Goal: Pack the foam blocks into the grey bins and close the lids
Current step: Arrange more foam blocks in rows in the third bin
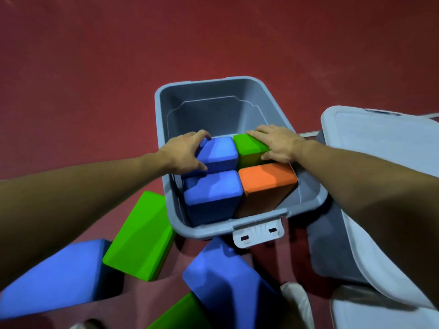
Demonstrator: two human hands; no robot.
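The open grey plastic bin (237, 148) on the red floor (95, 79) serves as the landmark. Four foam blocks stand on end in its near half, packed two by two so their faces touch and the far half stays free for more, as I judge it. In the near row are a blue rectangular foam block (211, 191) on the left and an orange rectangular foam block (266, 179) on the right. Behind them stand a second blue foam block (219, 150) and a green rectangular foam block (249, 146).

The left hand (184, 154) has its grip curled round the far blue block, fingers over its far edge and thumb on its near side. The right hand (276, 142) lies over the green block with fingers curved on its top and thumb at its near edge, gripping it. Both seem to be seating these two snugly against the near row.

Outside the bin, toward the person, four blocks lie on the floor: a loose green block (140, 236) just left of the near corner, a loose blue block (54, 279) farther left, another blue one (218, 276) just before the white latch (259, 232), and a green one (180, 312) at the bottom edge. That makes eight blocks: four blue, three green, one orange.

Right of the bin stands a second grey bin (332, 245) with a pale grey lid (380, 174) lying askew on it; another pale lid (356, 312) lies nearer.
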